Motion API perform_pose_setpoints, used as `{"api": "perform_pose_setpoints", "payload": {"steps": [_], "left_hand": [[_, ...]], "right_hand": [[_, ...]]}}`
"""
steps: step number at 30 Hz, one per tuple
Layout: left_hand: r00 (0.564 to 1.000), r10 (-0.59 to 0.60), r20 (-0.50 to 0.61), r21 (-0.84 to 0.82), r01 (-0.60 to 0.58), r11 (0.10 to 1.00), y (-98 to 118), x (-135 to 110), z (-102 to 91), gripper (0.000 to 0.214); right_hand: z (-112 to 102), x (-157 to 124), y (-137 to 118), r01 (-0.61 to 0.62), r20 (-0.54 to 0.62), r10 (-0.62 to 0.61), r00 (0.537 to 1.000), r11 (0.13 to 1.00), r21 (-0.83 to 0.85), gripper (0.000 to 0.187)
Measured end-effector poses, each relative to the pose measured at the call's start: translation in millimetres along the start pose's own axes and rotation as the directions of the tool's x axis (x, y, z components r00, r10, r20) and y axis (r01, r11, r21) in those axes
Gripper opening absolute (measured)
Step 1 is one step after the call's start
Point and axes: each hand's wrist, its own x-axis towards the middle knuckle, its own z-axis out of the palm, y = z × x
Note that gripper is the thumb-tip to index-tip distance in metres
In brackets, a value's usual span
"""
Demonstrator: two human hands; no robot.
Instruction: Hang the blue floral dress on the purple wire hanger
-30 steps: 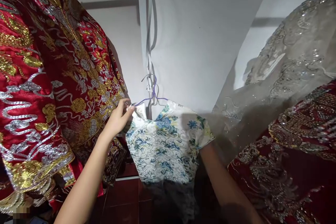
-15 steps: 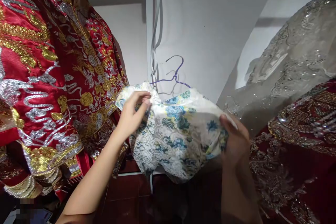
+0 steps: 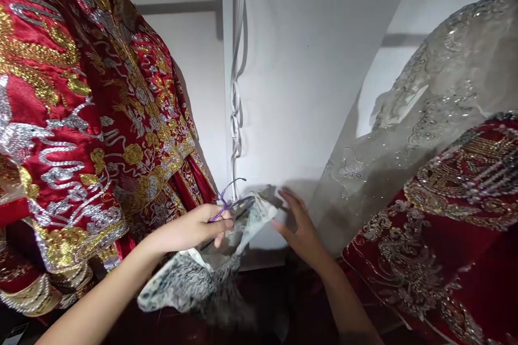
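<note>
Left fingers (image 3: 222, 226) apparently grip the purple hanger (image 3: 223, 205).

Dim and uneven: pale on the wall (image 3: 299, 75), near black along the floor (image 3: 301, 307), glinting on the red jacket (image 3: 133, 113), shadowed beside the white pipe (image 3: 238, 38). Blurred by motion at the shirt (image 3: 190, 283).

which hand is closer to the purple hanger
Left. The left hand grips the purple hanger just below its hook; the right hand is off to the right, apart from the hanger, beside the patterned garment.
</note>
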Motion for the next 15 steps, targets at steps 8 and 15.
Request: {"api": "perform_pose_setpoints", "payload": {"steps": [8, 15], "left_hand": [[0.749, 0.337, -0.57, 0.484, -0.026, 0.875, 0, 4, -42.0, 0.021], [0.157, 0.819, -0.553, 0.802, -0.166, 0.573, -30, 25, -15.9, 0.018]], "right_hand": [[-8, 53, 14, -0.039, 0.177, -0.011, 0.984, 0.96, 0.276, 0.036], [-11, 141, -19, -0.08, -0.013, 0.103, 0.995, 0.837, 0.541, 0.04]]}}
